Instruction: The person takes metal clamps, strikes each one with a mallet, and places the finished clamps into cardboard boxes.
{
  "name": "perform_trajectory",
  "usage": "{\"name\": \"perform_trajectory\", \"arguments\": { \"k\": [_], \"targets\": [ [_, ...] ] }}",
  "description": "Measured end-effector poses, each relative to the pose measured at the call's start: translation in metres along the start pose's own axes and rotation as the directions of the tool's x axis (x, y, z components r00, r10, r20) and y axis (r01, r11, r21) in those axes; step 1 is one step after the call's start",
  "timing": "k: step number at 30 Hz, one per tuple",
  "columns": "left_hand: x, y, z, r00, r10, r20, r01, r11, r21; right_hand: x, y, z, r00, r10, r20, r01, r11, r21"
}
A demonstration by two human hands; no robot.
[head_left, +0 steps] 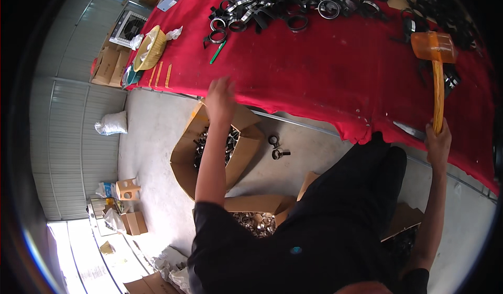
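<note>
My right hand (439, 141) is wrapped around the wooden handle of a mallet (438, 92) with an orange, see-through head. The mallet stands upright over the right part of the red-covered table (314, 79). Beside that hand lies a flat, pale blade-like piece (408, 130) at the table's edge. My left hand (221, 97) is above the near edge of the table, over an open cardboard box; motion blurs its fingers, and I see nothing clearly in them. Farther back lies a heap of black and silver ring-shaped parts (246, 11). A green stick (218, 52) lies in front of it.
Below the left arm stands an open cardboard box (181, 163) of similar parts, and another box holds shiny metal pieces (257, 223). Two loose ring parts (277, 154) lie on the floor. A yellow basket (150, 50) sits at the table's left end. More black parts (414, 0) cover the far right.
</note>
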State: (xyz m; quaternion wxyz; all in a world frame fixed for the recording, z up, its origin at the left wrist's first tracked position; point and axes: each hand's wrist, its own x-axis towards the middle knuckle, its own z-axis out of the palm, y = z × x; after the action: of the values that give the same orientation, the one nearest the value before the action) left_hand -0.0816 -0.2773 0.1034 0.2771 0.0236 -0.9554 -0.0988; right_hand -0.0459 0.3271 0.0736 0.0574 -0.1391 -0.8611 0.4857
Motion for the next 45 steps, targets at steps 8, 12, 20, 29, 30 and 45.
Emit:
{"name": "perform_trajectory", "arguments": {
  "k": [8,12,20,29,30,45],
  "targets": [
    [0.188,0.089,0.150,0.891,0.423,0.164,-0.443,0.889,0.115,-0.009,-0.024,0.002,0.995,-0.095,-0.001,0.094,0.984,-0.150],
    [0.221,0.083,0.182,0.857,0.424,0.295,-0.497,0.832,0.247,-0.002,-0.021,0.007,0.987,-0.162,0.000,0.159,0.968,-0.192],
    [0.178,0.146,0.133,0.885,0.430,0.180,-0.430,0.902,-0.038,-0.005,-0.011,-0.001,0.997,-0.068,-0.044,0.060,0.986,-0.157],
    [0.011,0.170,0.032,0.525,0.289,0.800,0.833,0.017,-0.553,0.014,0.020,-0.004,0.997,-0.080,0.005,0.079,0.976,-0.204],
    [-0.012,0.172,0.039,0.558,0.283,0.780,0.801,0.061,-0.596,0.017,0.024,-0.006,0.997,-0.078,0.028,0.082,0.973,-0.214],
    [-0.126,0.233,0.076,0.677,0.116,0.726,0.719,0.104,-0.687,0.023,0.058,-0.025,0.975,-0.216,-0.047,0.172,0.878,-0.447]
  ]
}}
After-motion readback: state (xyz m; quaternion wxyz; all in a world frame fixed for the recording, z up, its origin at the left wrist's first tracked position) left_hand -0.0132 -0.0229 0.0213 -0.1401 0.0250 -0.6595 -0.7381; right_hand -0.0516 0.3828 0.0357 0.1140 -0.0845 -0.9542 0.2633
